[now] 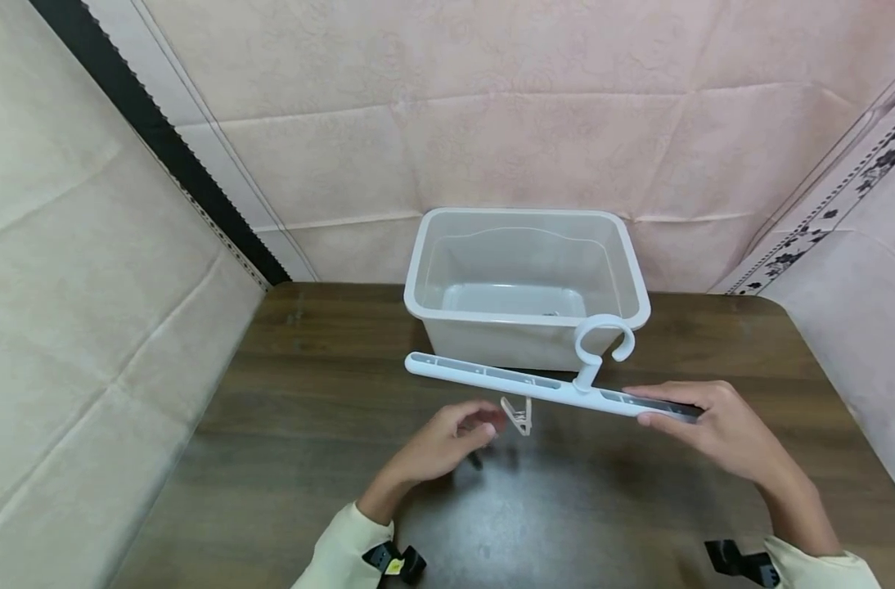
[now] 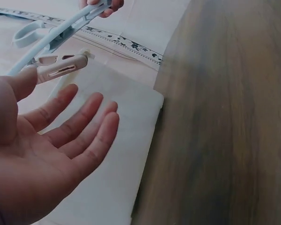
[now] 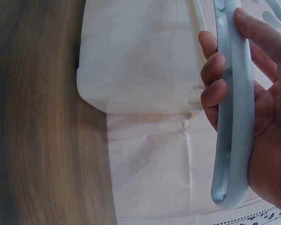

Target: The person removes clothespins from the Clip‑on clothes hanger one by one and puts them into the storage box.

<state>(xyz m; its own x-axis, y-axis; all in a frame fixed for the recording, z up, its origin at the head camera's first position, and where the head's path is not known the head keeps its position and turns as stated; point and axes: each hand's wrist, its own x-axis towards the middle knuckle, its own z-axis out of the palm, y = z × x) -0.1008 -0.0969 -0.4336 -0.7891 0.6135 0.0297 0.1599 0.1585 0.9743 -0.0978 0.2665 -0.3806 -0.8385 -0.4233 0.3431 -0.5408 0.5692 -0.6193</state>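
Observation:
A pale blue plastic clothes hanger (image 1: 558, 395) is held up over the table, its hook (image 1: 586, 343) pointing upward. My right hand (image 1: 727, 433) grips the hanger's right end; in the right wrist view the fingers (image 3: 214, 91) wrap round the bar. A whitish clothes clip (image 2: 61, 69) hangs below the middle of the bar. Just left of the clip is my left hand (image 1: 443, 442), palm up with loosely bent, spread fingers (image 2: 96, 145). Its thumb lies close by the clip in the left wrist view, and nothing is gripped there.
A whitish rectangular plastic tub (image 1: 499, 343) stands at the back of the brown wooden table (image 1: 330, 393), behind the hanger. Its open top faces up. Pale cloth sheets (image 1: 536, 147) hang behind and at both sides of the table.

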